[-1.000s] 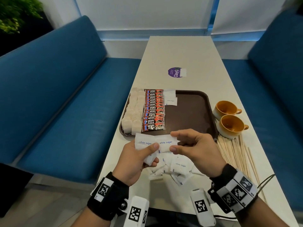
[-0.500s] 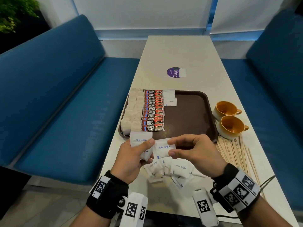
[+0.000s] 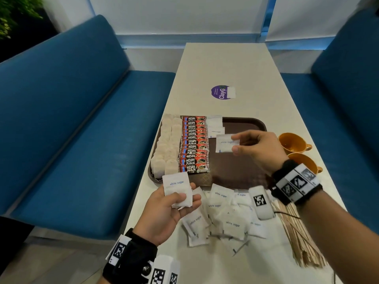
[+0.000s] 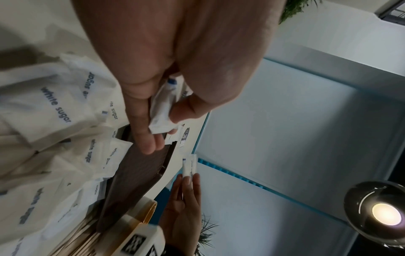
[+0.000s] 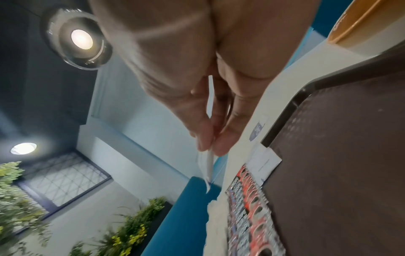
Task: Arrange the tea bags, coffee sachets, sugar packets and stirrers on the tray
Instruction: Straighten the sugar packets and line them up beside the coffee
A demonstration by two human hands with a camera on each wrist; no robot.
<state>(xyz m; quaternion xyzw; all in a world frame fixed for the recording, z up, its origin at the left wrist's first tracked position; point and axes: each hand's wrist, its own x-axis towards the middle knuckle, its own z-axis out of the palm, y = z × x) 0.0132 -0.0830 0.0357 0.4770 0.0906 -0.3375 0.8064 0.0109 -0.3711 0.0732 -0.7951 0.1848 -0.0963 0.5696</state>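
A brown tray (image 3: 244,160) lies on the white table, with tea bags (image 3: 167,146) along its left side, a column of red coffee sachets (image 3: 193,144) beside them and a few sugar packets (image 3: 215,125) at its far edge. My right hand (image 3: 256,146) pinches one white sugar packet (image 3: 225,143) above the tray, just near the placed packets. My left hand (image 3: 174,203) holds a small stack of sugar packets (image 3: 178,190) at the tray's near left corner. Loose sugar packets (image 3: 225,218) lie in a heap in front of the tray. Wooden stirrers (image 3: 299,238) lie to the right.
Two orange cups (image 3: 295,145) stand right of the tray. A purple round sticker (image 3: 220,92) is farther up the table. Blue benches (image 3: 71,119) flank the table on both sides.
My right hand has drawn one sugar packet away from the left hand's stack and carried it up and forward over the tray. The left hand stayed near the tray's front corner.
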